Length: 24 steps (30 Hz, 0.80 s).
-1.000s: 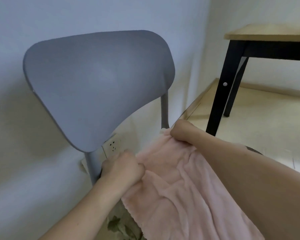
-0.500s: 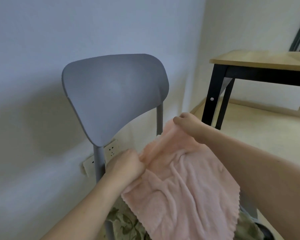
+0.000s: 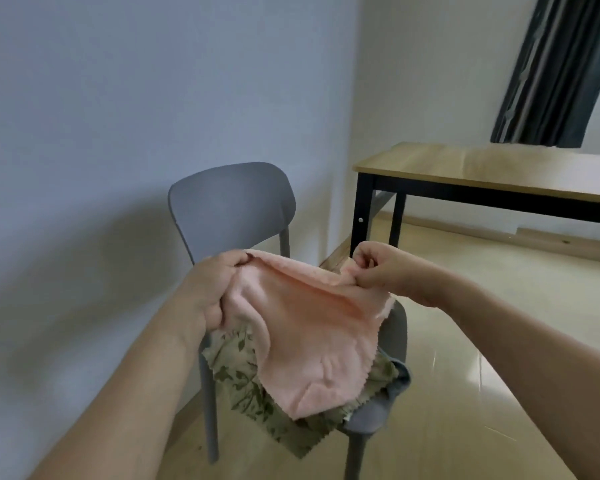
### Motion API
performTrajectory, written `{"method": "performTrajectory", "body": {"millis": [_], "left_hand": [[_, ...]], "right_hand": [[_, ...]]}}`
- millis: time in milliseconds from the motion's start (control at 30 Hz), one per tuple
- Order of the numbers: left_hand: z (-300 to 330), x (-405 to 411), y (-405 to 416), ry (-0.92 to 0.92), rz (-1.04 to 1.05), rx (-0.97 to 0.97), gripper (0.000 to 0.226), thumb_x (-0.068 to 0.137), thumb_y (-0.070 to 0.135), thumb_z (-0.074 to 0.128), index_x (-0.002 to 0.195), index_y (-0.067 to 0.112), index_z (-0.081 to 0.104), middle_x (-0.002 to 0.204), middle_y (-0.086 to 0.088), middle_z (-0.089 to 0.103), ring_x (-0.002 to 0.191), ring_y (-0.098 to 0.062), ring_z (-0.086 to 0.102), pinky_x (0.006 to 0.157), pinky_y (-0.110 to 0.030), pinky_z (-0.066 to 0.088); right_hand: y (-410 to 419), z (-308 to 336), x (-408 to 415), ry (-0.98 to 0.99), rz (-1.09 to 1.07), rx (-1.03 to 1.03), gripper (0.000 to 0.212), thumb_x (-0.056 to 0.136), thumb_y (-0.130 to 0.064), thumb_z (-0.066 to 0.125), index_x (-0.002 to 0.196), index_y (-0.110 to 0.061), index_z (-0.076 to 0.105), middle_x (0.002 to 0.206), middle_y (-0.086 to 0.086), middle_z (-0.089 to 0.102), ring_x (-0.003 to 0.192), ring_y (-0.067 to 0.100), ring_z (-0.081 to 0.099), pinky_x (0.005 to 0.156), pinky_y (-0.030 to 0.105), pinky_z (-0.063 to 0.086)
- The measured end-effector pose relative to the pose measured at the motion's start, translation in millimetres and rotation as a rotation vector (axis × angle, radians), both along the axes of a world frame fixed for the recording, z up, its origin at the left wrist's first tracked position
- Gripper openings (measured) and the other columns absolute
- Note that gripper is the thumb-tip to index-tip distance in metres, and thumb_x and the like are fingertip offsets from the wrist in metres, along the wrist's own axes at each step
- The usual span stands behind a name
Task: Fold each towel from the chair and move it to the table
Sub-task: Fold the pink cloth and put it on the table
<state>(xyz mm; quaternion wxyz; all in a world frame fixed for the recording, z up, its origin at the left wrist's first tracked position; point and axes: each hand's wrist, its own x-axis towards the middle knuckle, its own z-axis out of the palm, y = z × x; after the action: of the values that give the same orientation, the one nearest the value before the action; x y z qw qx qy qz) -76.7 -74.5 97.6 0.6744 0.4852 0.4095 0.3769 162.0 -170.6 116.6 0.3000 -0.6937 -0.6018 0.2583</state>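
Above the chair seat, both hands are holding a pink towel (image 3: pixel 312 327) by its top edge. The left hand (image 3: pixel 210 292) is gripping the towel's left corner, fingers curled round a bunched fold with the thumb on top. The right hand (image 3: pixel 387 271) is pinching the right corner between thumb and curled fingers, knuckles up. Between the two hands the top edge is sagging in a shallow curve, and the rest of the towel is hanging down in soft creases, its zigzag-cut lower edge trailing over the pile beneath. Under it, on the seat of the grey chair (image 3: pixel 232 209), a leaf-print cloth (image 3: pixel 243 379) is lying crumpled, one corner drooping past the front of the seat. A grey-blue cloth (image 3: pixel 400 377) is peeking out at the right side of the seat, partly under the leaf-print one. Behind and to the right, well apart from the chair, the desk (image 3: pixel 482 174) with a pale wood top and black legs is standing against the wall. A dark curtain (image 3: pixel 558 71) is hanging above its far end. The floor (image 3: pixel 465 393) is pale and glossy.
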Motion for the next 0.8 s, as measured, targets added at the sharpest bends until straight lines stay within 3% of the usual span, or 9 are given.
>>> {"method": "performTrajectory", "body": {"millis": [133,233,300,367,567,633,733,800], "left_hand": [[33,-9,-66,-0.292,-0.044,0.052,0.017,0.089,0.007,0.050,0.098,0.019,0.059,0.075,-0.008,0.059,0.066,-0.022,0.057,0.064,-0.035,0.048],[35,-18,-101,-0.423,-0.114,0.114,0.022,0.091,0.008,0.051,0.098,0.025,0.062,0.068,-0.007,0.053,0.059,-0.019,0.051,0.057,-0.031,0.044],[31,-23,-115,-0.496,-0.100,0.119,0.024,0.090,0.012,0.052,0.086,0.028,0.068,0.064,-0.003,0.044,0.057,-0.017,0.044,0.056,-0.029,0.039],[22,-27,-126,-0.540,-0.065,0.122,0.027,0.090,0.013,0.050,0.076,0.027,0.068,0.061,-0.001,0.048,0.056,-0.015,0.048,0.057,-0.027,0.042],[-22,-22,-138,-0.417,-0.063,0.166,0.054,0.074,-0.017,0.019,0.093,0.010,0.062,0.071,-0.009,0.065,0.066,-0.021,0.066,0.057,-0.028,0.057],[-34,-17,-132,-0.266,-0.040,0.283,0.053,0.081,-0.020,0.023,0.099,0.011,0.061,0.077,-0.008,0.069,0.076,-0.020,0.068,0.064,-0.027,0.058],[-55,-11,-123,0.090,0.019,0.527,0.036,0.091,-0.009,0.045,0.096,0.021,0.065,0.082,0.003,0.073,0.084,-0.014,0.070,0.070,-0.022,0.054],[-69,-9,-118,0.312,0.050,0.656,0.030,0.092,0.002,0.050,0.085,0.025,0.068,0.075,0.006,0.071,0.074,-0.010,0.067,0.063,-0.020,0.050]], "right_hand": [[-58,12,-16,0.006,-0.046,0.047,0.008,0.090,-0.019,0.056,0.091,-0.020,0.048,0.088,0.000,0.055,0.074,0.015,0.046,0.061,0.024,0.039],[-86,3,-34,0.111,-0.007,-0.071,0.024,0.091,-0.018,0.053,0.115,-0.025,0.051,0.105,0.004,0.062,0.091,0.020,0.061,0.071,0.027,0.050],[-97,-11,-43,0.101,0.026,-0.095,0.015,0.091,-0.020,0.051,0.103,-0.014,0.059,0.096,0.003,0.063,0.086,0.019,0.060,0.074,0.028,0.047],[-105,-29,-48,0.085,-0.004,-0.101,0.021,0.088,-0.026,0.056,0.086,-0.006,0.060,0.081,0.010,0.057,0.076,0.019,0.052,0.070,0.030,0.042],[-114,-94,-46,0.300,-0.182,-0.022,0.025,0.082,-0.030,0.071,0.073,-0.013,0.054,0.067,0.002,0.049,0.063,0.018,0.047,0.058,0.031,0.042],[-116,-114,-45,0.383,-0.244,0.021,0.027,0.083,-0.033,0.071,0.072,-0.015,0.055,0.065,0.001,0.049,0.058,0.017,0.047,0.053,0.031,0.041],[-107,-127,-44,0.429,-0.292,0.028,0.023,0.090,-0.030,0.064,0.074,-0.015,0.056,0.061,0.001,0.048,0.049,0.014,0.043,0.043,0.023,0.036],[-95,-128,-42,0.416,-0.281,0.049,0.019,0.093,-0.026,0.058,0.078,-0.015,0.060,0.065,0.000,0.050,0.058,0.015,0.046,0.052,0.026,0.038]]}}
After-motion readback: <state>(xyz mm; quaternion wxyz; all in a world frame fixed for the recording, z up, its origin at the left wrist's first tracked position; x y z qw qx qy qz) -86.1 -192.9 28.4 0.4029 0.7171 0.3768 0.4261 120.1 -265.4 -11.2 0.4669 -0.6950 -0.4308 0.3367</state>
